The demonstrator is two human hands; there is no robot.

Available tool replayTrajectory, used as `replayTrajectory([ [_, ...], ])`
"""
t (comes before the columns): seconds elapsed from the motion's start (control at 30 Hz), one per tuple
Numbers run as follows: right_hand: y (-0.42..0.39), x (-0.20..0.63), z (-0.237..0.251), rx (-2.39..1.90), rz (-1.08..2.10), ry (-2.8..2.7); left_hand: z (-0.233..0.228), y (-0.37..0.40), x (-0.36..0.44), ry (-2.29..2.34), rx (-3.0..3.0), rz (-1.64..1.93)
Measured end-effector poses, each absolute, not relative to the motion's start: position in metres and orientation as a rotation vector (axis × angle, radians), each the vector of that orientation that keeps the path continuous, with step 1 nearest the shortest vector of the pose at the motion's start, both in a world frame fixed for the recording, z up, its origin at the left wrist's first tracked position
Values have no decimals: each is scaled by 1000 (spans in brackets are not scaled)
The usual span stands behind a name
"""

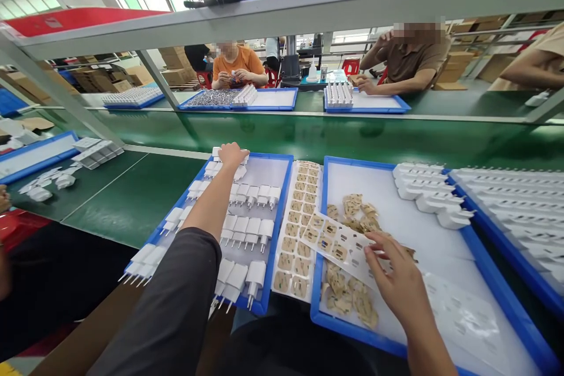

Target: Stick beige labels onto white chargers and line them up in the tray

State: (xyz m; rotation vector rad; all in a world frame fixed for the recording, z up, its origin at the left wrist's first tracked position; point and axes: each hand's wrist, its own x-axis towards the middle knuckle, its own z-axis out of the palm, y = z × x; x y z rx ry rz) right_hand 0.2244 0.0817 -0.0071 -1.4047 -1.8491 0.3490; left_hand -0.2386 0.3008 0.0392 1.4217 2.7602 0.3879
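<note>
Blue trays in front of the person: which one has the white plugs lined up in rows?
The left blue tray, under the left hand. It holds rows of white plugs; the tray beside it holds loose tan stickers.

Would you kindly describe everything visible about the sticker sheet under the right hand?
The sticker sheet is a thin, pale, glossy-looking backing sheet carrying rows of small tan pads. It lies flat and slanted, overlapping the left rim of the blue tray. The right hand rests its fingers on its near corner.
</note>
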Motion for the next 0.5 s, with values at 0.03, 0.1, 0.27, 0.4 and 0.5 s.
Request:
replayTrajectory([
  [0.03, 82, 224, -8, -1407, 345, -1859, 37, 300, -238, 2773, 1427, 382],
  [0.1, 83, 225, -10, -1390, 295, -1897, 36, 297, -237, 2784, 1438, 379],
  [0.27, 83, 223, -14, -1281, 224, -2028, 47, 283, -226, 2750, 1521, 393],
  [0.4, 80, 217, -10, -1218, 255, -2156, 61, 269, -182, 2494, 1828, 400],
  [0.5, 78, 213, -8, -1203, 279, -2174, 61, 243, -120, 2024, 2112, 288],
])
